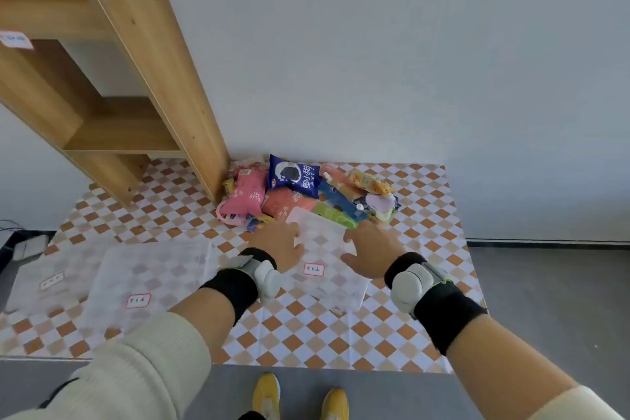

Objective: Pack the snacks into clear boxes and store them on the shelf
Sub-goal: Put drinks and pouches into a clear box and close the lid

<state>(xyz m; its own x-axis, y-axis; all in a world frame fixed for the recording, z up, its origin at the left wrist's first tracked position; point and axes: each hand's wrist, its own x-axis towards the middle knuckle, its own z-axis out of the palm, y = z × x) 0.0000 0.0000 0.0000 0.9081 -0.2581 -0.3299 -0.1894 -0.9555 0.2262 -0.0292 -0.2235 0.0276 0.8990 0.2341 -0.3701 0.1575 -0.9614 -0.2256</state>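
Observation:
A clear box with a small red-framed label lies on the checkered mat, just in front of a pile of snack packets. My left hand grips the box's left side, and my right hand grips its right side. The pile holds a dark blue packet, a pink packet and several others. Two more clear boxes lie to the left: one in the middle and one at the far left, each with a label.
A wooden shelf with open compartments stands at the left against the white wall, its side touching the snack pile. Grey floor borders the mat in front and at the right. My yellow shoes show at the bottom edge.

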